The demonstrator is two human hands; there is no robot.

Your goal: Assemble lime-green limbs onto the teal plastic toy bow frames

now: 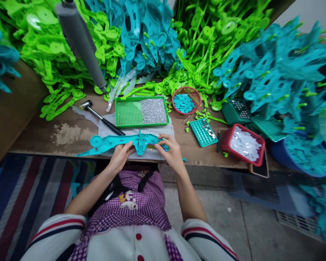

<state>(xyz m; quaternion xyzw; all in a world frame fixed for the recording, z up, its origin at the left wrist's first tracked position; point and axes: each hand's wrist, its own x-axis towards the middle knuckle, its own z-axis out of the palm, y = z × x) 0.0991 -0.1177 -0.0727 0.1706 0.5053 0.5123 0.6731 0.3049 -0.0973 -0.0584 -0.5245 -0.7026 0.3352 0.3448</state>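
A long blue plastic part (114,139) with a round disc at its left end lies across the front of the workbench, on a pale cloth. My left hand (120,156) grips it near the middle, fingers curled on its lower edge. At its right end, my right hand (170,150) is closed, thumb and forefinger pinched at the part; whether a small piece sits between them is too fine to see. Just beyond my hands stands a green tray (129,113), its right side filled with small silvery pieces. To the left of the tray, a hammer (104,119) with a black handle rests on the wood.
Heaps of green parts (209,32) and blue parts (282,65) line the back. A grey electric screwdriver (81,47) hangs at the left. A red basket (198,99), a teal tray (203,139) and a red tub (243,157) of white pieces stand to the right.
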